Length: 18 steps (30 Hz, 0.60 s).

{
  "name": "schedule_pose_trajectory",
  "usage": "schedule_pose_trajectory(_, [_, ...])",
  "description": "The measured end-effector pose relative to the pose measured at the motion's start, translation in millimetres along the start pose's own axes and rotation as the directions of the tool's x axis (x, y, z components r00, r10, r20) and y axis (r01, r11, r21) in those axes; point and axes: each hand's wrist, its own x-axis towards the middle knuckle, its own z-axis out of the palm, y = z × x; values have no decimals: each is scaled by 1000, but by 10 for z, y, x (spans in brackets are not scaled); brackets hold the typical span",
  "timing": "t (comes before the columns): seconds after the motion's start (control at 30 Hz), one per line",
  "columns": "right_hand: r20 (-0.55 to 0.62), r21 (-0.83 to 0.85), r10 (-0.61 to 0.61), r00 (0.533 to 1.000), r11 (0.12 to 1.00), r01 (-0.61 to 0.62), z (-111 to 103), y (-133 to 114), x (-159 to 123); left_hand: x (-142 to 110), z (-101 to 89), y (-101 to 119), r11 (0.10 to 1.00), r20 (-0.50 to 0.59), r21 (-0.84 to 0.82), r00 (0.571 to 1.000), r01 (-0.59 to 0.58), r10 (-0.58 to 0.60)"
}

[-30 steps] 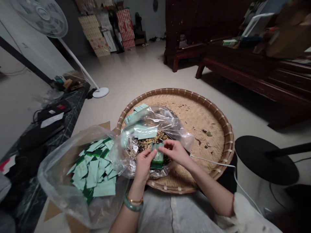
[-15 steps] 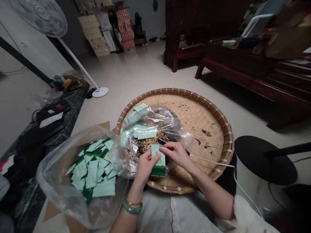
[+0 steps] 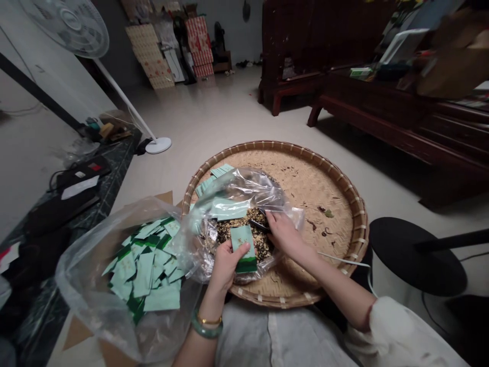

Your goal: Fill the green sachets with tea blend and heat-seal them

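One pale-green sachet (image 3: 243, 244), dark-green band, in left hand (image 3: 225, 267).

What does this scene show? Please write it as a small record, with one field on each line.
Left hand: the left hand holds a mint-green packet with a dark green end.
Right hand: the right hand is at a clear plastic bag, by a dark item too hidden to name.
In the bag: loose dried flakes and more packets.
Under the bag: a round woven bamboo tray.
Beside the tray: a larger clear plastic bag holding many green packets.
Left wrist: a green bangle.
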Motion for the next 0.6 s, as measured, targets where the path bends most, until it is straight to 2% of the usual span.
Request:
schedule_pose_trajectory(0.13, [-6,53,40,999,998,-40,-10,-28,35,-2,-13,-7,1000,-8,-5,1000,-7,7])
schedule_pose_trajectory(0.23, [8,279,32,999,960,-34,-142,57,44,4,-41,2,1000,-18,2,1000,-7,7])
schedule_pose_trajectory(0.3, [40,505,11,999,862,-30,-275,142,22,14,-66,6,1000,-20,13,1000,-7,8])
schedule_pose_trajectory(0.4, [129,765,-47,991,640,-69,-495,229,-57,35,-98,-3,998,-8,62,1000,-29,29])
schedule_pose_trajectory(0.47, [186,808,-118,975,583,-84,-619,227,-117,45,-104,-9,991,11,121,999,-49,48])
schedule_pose_trajectory(0.6, [234,780,-191,953,622,-66,-744,102,-167,31,-71,16,967,62,239,996,-83,70])
